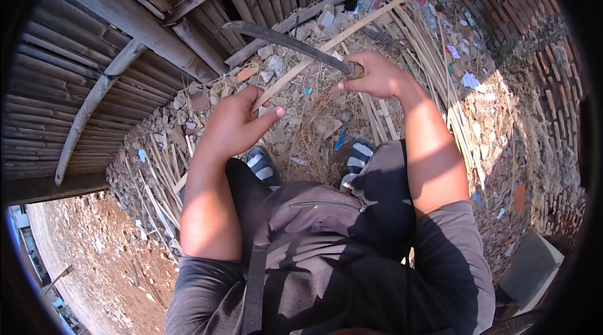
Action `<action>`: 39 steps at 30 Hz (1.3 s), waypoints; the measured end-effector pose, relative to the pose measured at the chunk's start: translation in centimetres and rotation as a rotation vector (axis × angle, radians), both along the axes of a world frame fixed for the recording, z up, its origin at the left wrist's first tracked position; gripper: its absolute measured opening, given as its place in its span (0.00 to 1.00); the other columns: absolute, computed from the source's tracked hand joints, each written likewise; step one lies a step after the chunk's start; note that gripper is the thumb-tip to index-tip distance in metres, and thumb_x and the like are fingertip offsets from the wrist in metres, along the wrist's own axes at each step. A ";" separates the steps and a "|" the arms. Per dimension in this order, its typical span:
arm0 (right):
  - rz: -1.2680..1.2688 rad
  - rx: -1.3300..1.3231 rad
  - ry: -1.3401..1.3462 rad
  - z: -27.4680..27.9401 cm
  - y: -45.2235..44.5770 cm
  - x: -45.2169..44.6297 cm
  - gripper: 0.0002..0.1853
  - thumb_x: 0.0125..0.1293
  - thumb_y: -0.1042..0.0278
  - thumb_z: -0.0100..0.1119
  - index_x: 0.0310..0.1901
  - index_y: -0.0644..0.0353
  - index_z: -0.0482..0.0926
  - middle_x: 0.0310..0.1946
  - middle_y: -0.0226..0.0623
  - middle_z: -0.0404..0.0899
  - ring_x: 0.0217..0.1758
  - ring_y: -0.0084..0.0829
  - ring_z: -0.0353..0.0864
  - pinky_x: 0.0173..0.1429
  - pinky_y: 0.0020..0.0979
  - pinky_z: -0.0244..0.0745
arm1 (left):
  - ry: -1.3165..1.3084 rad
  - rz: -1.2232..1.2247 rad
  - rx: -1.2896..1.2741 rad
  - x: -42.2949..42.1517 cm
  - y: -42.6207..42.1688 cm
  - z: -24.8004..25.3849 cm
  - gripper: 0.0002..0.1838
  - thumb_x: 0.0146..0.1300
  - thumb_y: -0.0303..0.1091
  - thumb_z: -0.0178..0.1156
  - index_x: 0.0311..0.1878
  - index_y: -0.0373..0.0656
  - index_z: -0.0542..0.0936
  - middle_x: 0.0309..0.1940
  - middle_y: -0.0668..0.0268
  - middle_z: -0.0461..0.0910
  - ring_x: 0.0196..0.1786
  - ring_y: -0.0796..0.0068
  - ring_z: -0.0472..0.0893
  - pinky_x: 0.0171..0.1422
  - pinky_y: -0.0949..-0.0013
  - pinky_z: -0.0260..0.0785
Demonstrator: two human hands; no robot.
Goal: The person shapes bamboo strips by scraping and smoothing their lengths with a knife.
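My left hand (237, 124) is closed on the lower end of a long, pale bamboo strip (364, 22), its thumb sticking out. The strip slants up and away to the right over the rubble. In my right hand (378, 76) is the handle of a machete (282, 38), gripped with the fingers wrapped round it. Its dark, curved blade points left and crosses over the strip between my hands; I cannot tell whether the two touch.
More split bamboo strips (433, 71) lie on the right, and another bundle (160, 178) on the left. Rubble and litter cover the ground around my sandalled feet (262, 165). A bamboo-slat wall (81, 83) rises at left, a brick wall (553, 96) at right.
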State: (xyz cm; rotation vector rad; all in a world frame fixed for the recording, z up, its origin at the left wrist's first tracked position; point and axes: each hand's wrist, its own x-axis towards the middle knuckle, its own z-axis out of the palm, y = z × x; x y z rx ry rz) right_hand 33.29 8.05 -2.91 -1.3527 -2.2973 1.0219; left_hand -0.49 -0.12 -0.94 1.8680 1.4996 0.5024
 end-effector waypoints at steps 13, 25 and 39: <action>-0.019 -0.004 -0.107 1.3 -0.8 -2.7 0.23 0.63 0.57 0.77 0.53 0.64 0.85 0.36 0.46 0.87 0.42 0.41 0.86 0.53 0.41 0.78 | 0.028 0.026 0.014 0.4 0.0 0.5 0.21 0.67 0.47 0.76 0.43 0.37 0.82 0.24 0.70 0.76 0.30 0.80 0.73 0.35 0.68 0.67; -0.393 -0.146 0.039 0.7 0.5 1.5 0.26 0.63 0.55 0.77 0.57 0.64 0.85 0.42 0.45 0.89 0.48 0.36 0.87 0.57 0.38 0.78 | 0.024 0.023 0.008 0.0 0.1 0.4 0.21 0.67 0.48 0.76 0.43 0.37 0.82 0.25 0.69 0.77 0.31 0.80 0.74 0.36 0.68 0.68; -0.182 -0.075 -0.098 0.3 0.6 0.5 0.26 0.60 0.53 0.77 0.55 0.61 0.86 0.40 0.49 0.89 0.48 0.48 0.89 0.55 0.43 0.79 | 0.056 -0.006 -0.018 0.0 0.0 0.5 0.22 0.67 0.49 0.75 0.44 0.36 0.83 0.26 0.67 0.78 0.31 0.77 0.75 0.37 0.66 0.69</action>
